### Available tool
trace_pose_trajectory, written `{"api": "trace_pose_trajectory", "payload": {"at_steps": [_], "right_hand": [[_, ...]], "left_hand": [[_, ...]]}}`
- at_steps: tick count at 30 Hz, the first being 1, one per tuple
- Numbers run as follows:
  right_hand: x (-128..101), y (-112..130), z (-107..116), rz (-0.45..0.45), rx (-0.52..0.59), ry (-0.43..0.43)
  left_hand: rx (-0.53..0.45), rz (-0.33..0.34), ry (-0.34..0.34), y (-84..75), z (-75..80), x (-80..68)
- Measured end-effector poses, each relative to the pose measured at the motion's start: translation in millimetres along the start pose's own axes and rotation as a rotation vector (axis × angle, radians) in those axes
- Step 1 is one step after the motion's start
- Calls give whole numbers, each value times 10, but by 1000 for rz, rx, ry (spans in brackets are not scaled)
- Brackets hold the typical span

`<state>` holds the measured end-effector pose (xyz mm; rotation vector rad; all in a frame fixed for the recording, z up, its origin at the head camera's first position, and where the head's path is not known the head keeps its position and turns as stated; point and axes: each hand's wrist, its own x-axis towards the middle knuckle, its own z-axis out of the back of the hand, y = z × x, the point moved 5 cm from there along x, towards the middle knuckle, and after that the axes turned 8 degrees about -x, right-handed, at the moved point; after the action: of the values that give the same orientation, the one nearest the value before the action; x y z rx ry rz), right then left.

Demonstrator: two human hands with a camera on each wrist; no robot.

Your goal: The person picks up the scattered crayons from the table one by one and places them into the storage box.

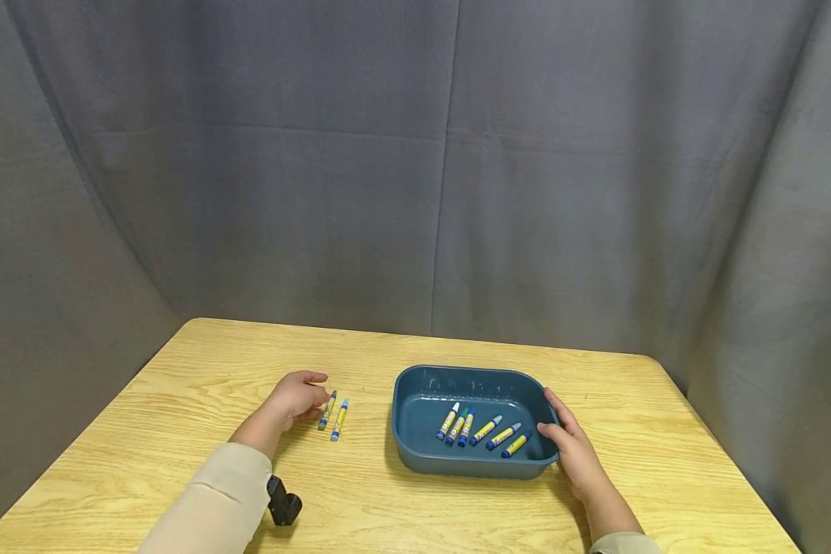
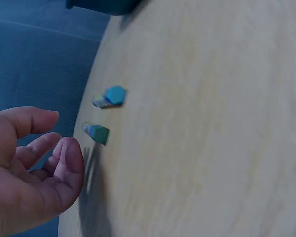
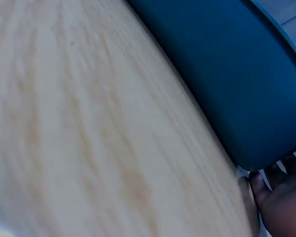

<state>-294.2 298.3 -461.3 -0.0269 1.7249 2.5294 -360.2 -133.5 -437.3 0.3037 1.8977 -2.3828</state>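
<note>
Two crayons lie on the table left of the tub: one with a green end (image 1: 328, 410) and a light blue one (image 1: 340, 420). My left hand (image 1: 301, 396) is right beside the green-ended crayon. In the left wrist view its fingers (image 2: 71, 163) bend loosely, with nothing between them and the thumb. A dark blue-green tub (image 1: 471, 465) holds several crayons with yellow wrappers (image 1: 485, 430), spread across its floor. My right hand (image 1: 573, 450) grips the tub's right end, thumb over the rim and fingers along the outer wall. The right wrist view shows fingertips at the tub's lower corner.
Everything stands on a light wood-grain table (image 1: 360, 508) with rounded back corners. A grey curtain (image 1: 318, 192) hangs behind it and along both sides. A black device (image 1: 284, 502) sticks out from the left sleeve, low over the table.
</note>
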Motion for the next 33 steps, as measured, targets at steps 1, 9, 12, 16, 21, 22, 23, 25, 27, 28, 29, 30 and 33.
{"api": "trace_pose_trajectory", "payload": {"at_steps": [1, 9, 12, 16, 21, 22, 23, 25, 27, 28, 29, 30, 33], "right_hand": [[0, 2, -1, 2, 0, 0], [-12, 33, -2, 20, 6, 9], [-12, 43, 1, 25, -1, 8], [-16, 37, 2, 21, -9, 7], [-19, 29, -6, 30, 3, 10], [-20, 32, -5, 33, 3, 10], [-21, 34, -5, 36, 4, 10], [-28, 40, -1, 39, 4, 7], [-34, 43, -1, 39, -2, 6], [-35, 43, -1, 38, -3, 6], [-37, 44, -2, 37, -4, 6], [-38, 45, -3, 36, -4, 6], [-43, 45, -4, 33, -6, 2]], "left_hand": [[23, -4, -5, 14, -2, 0], [214, -49, -39, 42, -51, -18], [258, -60, -39, 18, -80, -16], [343, -73, -41, -7, -107, -30], [427, -88, -46, -22, -118, -46], [432, -88, -46, -24, -118, -42], [438, -92, -43, -29, -117, -39], [434, -90, -42, -29, -113, -28], [428, -87, -44, -25, -105, -19], [419, -85, -45, -22, -99, -19], [401, -81, -43, -17, -96, -17], [373, -72, -44, -5, -91, -14], [262, -51, -34, 23, -84, -7]]}}
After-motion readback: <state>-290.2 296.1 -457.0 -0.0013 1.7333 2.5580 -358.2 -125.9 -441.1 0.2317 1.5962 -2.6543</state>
